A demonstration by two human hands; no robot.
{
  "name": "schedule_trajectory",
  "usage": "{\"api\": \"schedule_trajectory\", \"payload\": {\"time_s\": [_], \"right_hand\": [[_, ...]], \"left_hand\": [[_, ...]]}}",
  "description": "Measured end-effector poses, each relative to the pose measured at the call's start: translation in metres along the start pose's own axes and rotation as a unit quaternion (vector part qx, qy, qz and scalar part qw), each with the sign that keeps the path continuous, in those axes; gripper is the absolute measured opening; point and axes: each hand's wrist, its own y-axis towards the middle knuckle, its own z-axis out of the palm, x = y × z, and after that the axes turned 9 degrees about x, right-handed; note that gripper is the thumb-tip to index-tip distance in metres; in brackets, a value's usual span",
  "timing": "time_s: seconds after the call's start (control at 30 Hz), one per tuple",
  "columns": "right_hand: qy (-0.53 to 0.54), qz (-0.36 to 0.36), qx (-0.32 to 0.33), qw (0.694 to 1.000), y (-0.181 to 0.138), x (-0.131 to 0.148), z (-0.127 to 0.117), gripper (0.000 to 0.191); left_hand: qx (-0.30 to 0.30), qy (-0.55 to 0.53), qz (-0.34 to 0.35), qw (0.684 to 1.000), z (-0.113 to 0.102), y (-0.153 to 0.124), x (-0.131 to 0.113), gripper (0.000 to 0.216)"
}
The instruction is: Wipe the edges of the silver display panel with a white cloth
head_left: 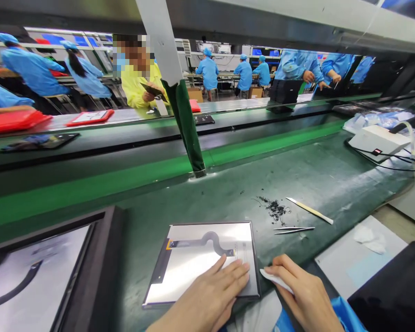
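A silver flat panel [190, 258] with a dark flex cable across its top lies on the green mat in front of me. My left hand [207, 299] rests flat on the panel's near right part, fingers stretched out together. My right hand [306, 295] is just right of the panel's corner, fingers closed on a white wipe [275, 280] whose tip points at the panel's edge.
Metal tweezers [293, 229], a cream-coloured stick [309, 210] and a pile of black scraps [275, 208] lie beyond the panel. A black tray [90, 272] with another panel stands at left. A white box [376, 139] with cables sits far right. A green post [186, 124] rises ahead. Several people work across the conveyor.
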Motion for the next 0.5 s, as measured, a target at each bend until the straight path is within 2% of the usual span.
{"api": "schedule_trajectory", "payload": {"time_s": [0.33,0.5], "right_hand": [[-0.026,-0.022,-0.013,0.999,0.002,0.006,-0.001,0.037],[-0.059,-0.041,-0.013,0.997,0.006,0.003,-0.002,0.038]], "left_hand": [[0.021,-0.009,0.007,1.000,0.006,0.003,0.001,0.046],[-0.008,-0.004,0.003,1.000,0.023,-0.001,-0.001,0.048]]}}
